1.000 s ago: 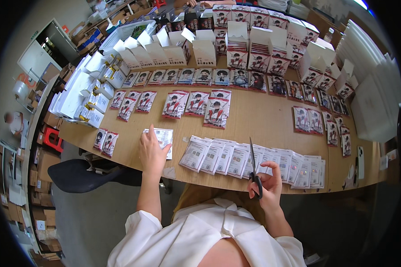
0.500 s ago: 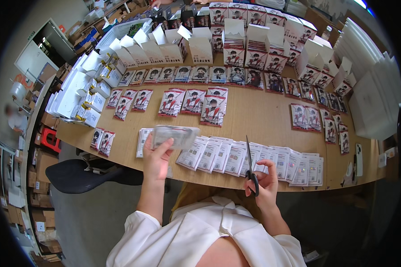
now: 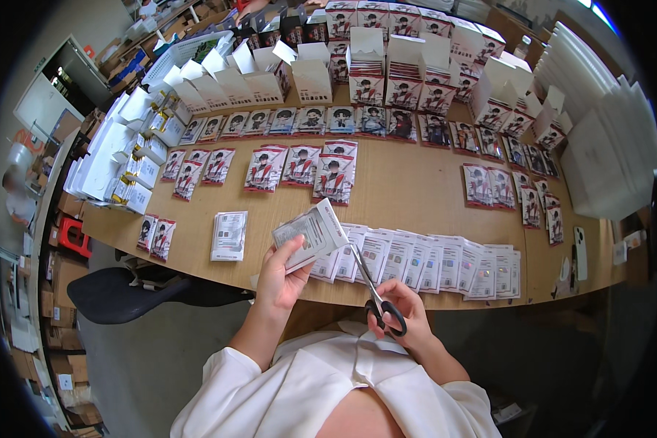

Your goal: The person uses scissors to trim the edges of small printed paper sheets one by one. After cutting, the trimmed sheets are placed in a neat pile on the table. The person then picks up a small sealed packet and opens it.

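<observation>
My left hand (image 3: 279, 283) grips a white sealed card packet (image 3: 308, 239), tilted, its printed back facing up. In my right hand (image 3: 410, 315) is a pair of scissors (image 3: 367, 276) with black handles, fingers through the loops. The blades point away from me and reach the right edge of the packet; whether they bite into it I cannot tell. Under and beyond the blades runs an overlapping row of similar white packets (image 3: 451, 261) along the table's near edge. A small stack of white packets (image 3: 229, 236) lies left of my left hand.
Red-and-white picture packets (image 3: 299, 165) lie in groups on the wooden table (image 3: 409, 186). Behind them stands a line of opened display boxes (image 3: 367, 73). White boxes (image 3: 131, 157) fill the left edge, clear plastic trays (image 3: 609, 157) the right. A dark chair (image 3: 131, 292) is at the left.
The packet in my left hand has turned and come right, toward the scissors. My right hand has moved left and tilted the scissors, bringing the blades to the packet's edge.
</observation>
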The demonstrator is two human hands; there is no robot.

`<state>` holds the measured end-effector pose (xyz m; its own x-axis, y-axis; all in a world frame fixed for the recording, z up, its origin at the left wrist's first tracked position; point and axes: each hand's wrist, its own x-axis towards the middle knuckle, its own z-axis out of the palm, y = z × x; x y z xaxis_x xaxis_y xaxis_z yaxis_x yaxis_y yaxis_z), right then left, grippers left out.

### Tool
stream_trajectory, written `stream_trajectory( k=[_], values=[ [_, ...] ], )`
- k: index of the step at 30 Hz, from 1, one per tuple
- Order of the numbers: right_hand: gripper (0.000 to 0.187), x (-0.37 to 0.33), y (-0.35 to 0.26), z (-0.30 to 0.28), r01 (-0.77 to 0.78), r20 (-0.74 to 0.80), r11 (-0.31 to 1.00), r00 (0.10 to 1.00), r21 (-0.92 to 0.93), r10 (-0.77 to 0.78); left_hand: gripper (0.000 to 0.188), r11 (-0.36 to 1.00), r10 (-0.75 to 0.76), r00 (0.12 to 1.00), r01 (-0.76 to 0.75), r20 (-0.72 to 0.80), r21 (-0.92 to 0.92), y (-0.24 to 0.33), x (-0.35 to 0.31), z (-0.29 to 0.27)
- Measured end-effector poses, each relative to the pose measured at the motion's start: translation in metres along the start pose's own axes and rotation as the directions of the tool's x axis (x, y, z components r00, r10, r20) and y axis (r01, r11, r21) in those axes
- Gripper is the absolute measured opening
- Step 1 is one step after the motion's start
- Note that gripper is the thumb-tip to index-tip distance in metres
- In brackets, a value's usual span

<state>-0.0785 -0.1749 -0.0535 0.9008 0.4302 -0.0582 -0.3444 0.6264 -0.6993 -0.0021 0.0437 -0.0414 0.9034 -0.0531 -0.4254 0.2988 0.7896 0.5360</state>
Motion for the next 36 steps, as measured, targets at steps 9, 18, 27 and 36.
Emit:
stream_trajectory(
  k=[9, 18, 27, 36],
  values=[
    [0.029, 0.001, 0.001, 0.0, -0.026, 0.034, 0.998, 0.999, 0.065, 0.024, 0.027, 0.996, 0.048, 0.998, -0.052, 0.049, 0.074, -0.001, -0.003, 0.0],
    [0.028, 0.001, -0.001, -0.002, -0.008, 0.027, 0.998, 1.0, 0.057, 0.006, 0.03, 0.98, 0.134, 0.986, -0.146, 0.1, 0.132, 0.0, -0.008, 0.006],
    [0.026, 0.0, -0.002, 0.002, -0.029, 0.028, 0.998, 0.999, 0.057, 0.027, 0.03, 0.972, 0.17, 0.983, -0.178, 0.069, 0.152, 0.0, -0.009, 0.009],
    [0.025, -0.001, -0.004, 0.002, -0.025, 0.01, 0.999, 1.0, 0.043, 0.025, 0.035, 0.936, 0.237, 0.96, -0.267, 0.149, 0.228, 0.001, -0.007, 0.003]
  ],
)
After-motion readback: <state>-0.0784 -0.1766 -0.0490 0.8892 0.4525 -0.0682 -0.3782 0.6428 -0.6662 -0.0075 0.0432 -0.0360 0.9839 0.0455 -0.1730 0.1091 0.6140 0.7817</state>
